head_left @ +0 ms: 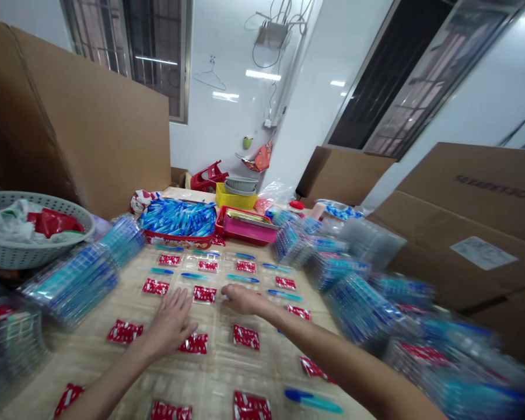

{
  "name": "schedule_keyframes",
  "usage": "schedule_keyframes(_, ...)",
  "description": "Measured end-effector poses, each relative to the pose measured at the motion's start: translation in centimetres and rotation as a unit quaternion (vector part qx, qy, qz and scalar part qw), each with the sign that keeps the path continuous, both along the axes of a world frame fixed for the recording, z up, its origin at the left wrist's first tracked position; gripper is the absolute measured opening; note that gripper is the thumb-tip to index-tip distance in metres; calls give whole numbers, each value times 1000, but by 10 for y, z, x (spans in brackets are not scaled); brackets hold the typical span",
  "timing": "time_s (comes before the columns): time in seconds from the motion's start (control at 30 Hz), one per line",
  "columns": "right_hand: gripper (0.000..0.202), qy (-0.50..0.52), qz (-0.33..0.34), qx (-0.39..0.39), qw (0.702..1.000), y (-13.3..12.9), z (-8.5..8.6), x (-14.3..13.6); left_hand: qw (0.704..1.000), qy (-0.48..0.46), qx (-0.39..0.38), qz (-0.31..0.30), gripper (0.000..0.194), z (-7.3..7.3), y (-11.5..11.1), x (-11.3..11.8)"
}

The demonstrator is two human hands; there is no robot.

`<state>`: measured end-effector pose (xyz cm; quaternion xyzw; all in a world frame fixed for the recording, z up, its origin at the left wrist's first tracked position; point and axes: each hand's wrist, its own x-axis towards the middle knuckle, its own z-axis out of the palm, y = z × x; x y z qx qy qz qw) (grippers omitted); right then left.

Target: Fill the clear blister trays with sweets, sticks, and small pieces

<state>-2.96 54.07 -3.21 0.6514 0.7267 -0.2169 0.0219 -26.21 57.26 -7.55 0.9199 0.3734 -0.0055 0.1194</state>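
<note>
Clear plastic trays lie in rows over the table (214,356), many with a red patterned packet (246,337) in them. Blue pens (243,279) rest in the farther trays, and one more pen (314,401) lies near the front. My left hand (171,321) is spread flat over a tray, beside a red packet (205,294), with nothing in it. Farther right, my right hand (241,298) has its fingers curled together above another tray and its fingertips point left; whatever they hold, if anything, is hidden.
A red basket heaped with blue pens (179,217) stands at the back, beside a pink-red tray (250,227). Stacked packs of pens (363,303) line the right, others (85,274) the left. Cardboard boxes (472,221) and a grey basket (35,248) flank the table.
</note>
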Motion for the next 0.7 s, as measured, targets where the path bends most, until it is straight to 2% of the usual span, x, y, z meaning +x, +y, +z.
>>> schedule_keyframes(0.1,30,4,7,4,1000,2,-1,3,1000,12,-5,20,65,4,-2,-11)
schedule_keyframes(0.23,28,13,-12,22,1000,-5,11,8,999,19,-9,40,63,7,-9,-27)
schedule_keyframes(0.4,36,11,-49,75,996,-49,23,-14,999,-1,12,35,61,2,-21,-40)
schedule_keyframes(0.57,39,3,-64,87,994,-106,8,-53,999,-4,23,31,60,-3,-30,-45)
schedule_keyframes(0.7,48,-1,-104,115,988,-131,-11,-72,999,-5,25,33,62,-10,-29,-49)
